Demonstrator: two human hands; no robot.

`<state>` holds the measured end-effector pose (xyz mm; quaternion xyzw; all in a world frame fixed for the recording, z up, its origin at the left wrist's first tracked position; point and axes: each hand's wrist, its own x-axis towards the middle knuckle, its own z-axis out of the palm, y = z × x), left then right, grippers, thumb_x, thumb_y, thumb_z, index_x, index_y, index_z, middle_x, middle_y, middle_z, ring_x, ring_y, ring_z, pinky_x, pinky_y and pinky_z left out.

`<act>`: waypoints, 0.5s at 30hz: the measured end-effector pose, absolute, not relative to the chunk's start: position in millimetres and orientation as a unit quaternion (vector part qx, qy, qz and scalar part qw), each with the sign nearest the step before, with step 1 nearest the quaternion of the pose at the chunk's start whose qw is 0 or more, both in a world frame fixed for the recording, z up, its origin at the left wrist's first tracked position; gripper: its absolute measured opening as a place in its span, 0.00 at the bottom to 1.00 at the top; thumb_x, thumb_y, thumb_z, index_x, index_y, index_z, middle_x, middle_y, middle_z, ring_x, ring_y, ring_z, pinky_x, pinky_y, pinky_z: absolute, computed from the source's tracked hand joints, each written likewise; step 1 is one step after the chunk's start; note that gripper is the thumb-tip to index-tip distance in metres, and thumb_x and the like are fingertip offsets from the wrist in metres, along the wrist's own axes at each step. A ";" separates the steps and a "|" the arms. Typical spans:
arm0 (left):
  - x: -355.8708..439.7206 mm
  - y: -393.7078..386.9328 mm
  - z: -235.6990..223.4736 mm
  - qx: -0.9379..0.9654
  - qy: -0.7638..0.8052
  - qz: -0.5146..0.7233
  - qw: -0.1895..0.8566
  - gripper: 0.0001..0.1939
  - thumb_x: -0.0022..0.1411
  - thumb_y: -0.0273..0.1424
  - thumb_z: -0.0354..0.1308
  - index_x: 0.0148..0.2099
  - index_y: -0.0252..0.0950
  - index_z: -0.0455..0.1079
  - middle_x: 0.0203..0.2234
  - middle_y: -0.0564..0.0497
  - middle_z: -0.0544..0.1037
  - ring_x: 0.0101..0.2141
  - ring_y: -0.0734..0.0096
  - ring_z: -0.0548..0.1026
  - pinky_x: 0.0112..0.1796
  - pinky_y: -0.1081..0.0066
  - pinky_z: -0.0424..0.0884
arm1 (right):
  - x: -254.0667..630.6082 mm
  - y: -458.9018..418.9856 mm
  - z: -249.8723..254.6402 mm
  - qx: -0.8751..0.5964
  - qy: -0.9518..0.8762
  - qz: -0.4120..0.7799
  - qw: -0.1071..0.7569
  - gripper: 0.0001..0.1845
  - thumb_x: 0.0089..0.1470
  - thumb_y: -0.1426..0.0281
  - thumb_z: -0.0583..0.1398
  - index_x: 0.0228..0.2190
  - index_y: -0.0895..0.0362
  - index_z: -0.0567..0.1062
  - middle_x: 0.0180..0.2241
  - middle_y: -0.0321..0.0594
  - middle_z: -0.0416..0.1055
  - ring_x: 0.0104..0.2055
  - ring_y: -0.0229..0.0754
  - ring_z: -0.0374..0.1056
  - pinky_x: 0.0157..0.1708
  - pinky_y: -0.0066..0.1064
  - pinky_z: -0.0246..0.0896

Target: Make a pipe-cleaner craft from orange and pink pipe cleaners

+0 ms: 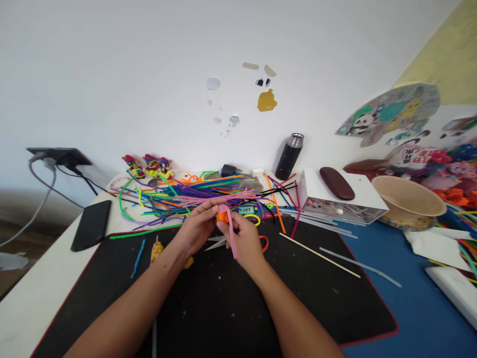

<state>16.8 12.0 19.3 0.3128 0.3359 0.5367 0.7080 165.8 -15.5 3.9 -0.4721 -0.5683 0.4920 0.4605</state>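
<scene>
Between my hands is a small orange pipe-cleaner piece (222,217). A pink pipe cleaner (232,236) is coiled at its top, with its loose end hanging down over my right fingers. My left hand (199,226) is closed on the piece from the left, thumb and fingertips near the pink coil. My right hand (244,241) is closed round the lower right of the piece and the pink strand; some of its fingertips are hidden. Behind the hands, scissors (216,243) with red and yellow handles lie on the black mat (223,318).
Loose colourful pipe cleaners (208,191) are heaped behind the mat. A black flask (289,156), a white box (346,199) with a brown case (337,183), and a beige bowl (408,196) stand to the right. A phone (91,226) and several small figures (151,165) are at left.
</scene>
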 end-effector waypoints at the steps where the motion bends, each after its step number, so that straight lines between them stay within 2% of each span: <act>1: 16.8 12.0 19.4 0.310 0.337 0.537 0.709 0.20 0.53 0.33 0.77 0.48 0.33 0.83 0.33 0.47 0.82 0.33 0.69 0.77 0.36 0.72 0.71 | 165.7 -15.7 4.1 -0.472 -0.567 0.493 0.460 0.15 0.61 0.54 0.65 0.33 0.54 0.77 0.20 0.30 0.64 0.20 0.38 0.58 0.21 0.29 0.53; 6: 17.5 11.7 20.7 0.303 0.336 0.541 0.709 0.20 0.51 0.31 0.78 0.47 0.33 0.84 0.33 0.48 0.83 0.32 0.70 0.77 0.36 0.73 0.71 | 165.4 -16.5 4.3 -0.474 -0.565 0.495 0.460 0.14 0.61 0.56 0.65 0.32 0.53 0.77 0.20 0.30 0.63 0.21 0.39 0.59 0.22 0.29 0.53; 15: 17.0 11.7 22.2 0.304 0.322 0.542 0.714 0.18 0.51 0.29 0.78 0.45 0.32 0.84 0.33 0.48 0.83 0.31 0.71 0.77 0.38 0.71 0.71 | 164.8 -15.3 2.5 -0.462 -0.580 0.476 0.472 0.12 0.61 0.59 0.64 0.30 0.54 0.77 0.21 0.28 0.59 0.23 0.37 0.53 0.25 0.30 0.49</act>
